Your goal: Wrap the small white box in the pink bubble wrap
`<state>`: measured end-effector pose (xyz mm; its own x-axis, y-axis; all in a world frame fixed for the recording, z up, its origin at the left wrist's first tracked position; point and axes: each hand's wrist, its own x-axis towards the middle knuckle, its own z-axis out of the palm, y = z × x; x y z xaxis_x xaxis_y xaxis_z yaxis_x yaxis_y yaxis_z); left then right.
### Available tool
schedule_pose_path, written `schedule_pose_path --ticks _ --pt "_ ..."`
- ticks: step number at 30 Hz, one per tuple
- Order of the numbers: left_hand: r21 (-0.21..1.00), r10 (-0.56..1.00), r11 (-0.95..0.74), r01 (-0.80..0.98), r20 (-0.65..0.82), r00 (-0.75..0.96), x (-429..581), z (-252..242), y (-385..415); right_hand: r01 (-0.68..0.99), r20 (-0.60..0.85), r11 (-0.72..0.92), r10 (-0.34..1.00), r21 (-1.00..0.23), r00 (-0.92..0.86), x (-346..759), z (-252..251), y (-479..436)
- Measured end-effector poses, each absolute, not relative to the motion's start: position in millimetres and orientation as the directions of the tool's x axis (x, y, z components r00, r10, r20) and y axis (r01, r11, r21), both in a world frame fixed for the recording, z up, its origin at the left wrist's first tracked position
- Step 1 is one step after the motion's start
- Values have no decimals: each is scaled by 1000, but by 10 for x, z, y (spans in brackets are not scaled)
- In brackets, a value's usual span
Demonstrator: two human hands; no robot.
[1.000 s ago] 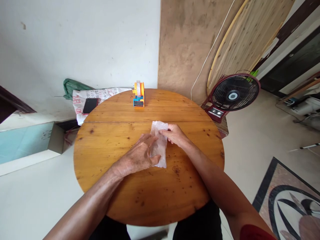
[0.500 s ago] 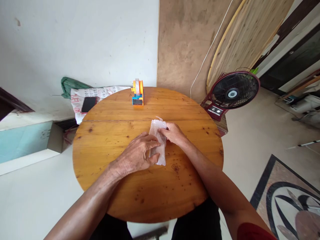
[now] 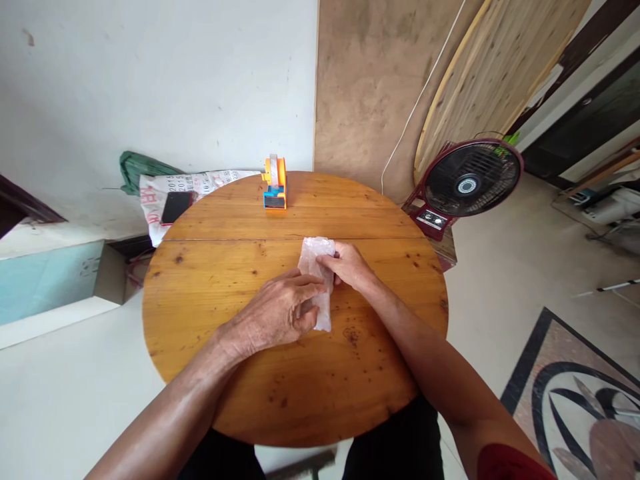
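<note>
Head view took in a round wooden desk that filled the middle of the frame. Near its right edge, at centre right, stood a dark red fan. A printed white sack lay behind the desk at upper left, and what it held, if anything, could not be told.

Toward the centre, the left hand lay across the left side of the bubble wrap, thumb and forefinger apart; whether its other fingers gripped the edge could not be told. The right hand pinched the upper right edge, thumb on top and fingers tucked beneath. The piece was narrow and clear, just right of the frame's centre. It looked light, soft and limp, a little slippery, its bubbles easily crushed; a gentle pinch on a long edge seemed the best hold. Whether anything lay inside was not visible.

Smaller again, the orange and blue tape holder stood near the far rim, upper centre, with a roll of tape in it. A dark phone rested on the sack.
</note>
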<state>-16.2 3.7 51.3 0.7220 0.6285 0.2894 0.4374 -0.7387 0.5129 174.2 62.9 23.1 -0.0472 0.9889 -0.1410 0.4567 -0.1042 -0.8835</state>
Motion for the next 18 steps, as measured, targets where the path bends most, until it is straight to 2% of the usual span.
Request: schedule_pose_path --ticks 4,8,11,18 --pt "533 667 -702 473 260 698 -160 494 38 154 -140 -132 989 -979 -44 1725 200 606" --pt "539 678 -688 486 238 696 -161 496 33 -42 -198 -202 976 -978 -90 1725 235 574" --pt "541 671 -693 475 246 699 -160 501 35 -65 -173 -182 978 -981 -120 1735 252 566" --pt "514 658 -717 471 275 701 -172 467 67 -29 -13 -19 981 -999 -192 1782 193 581"
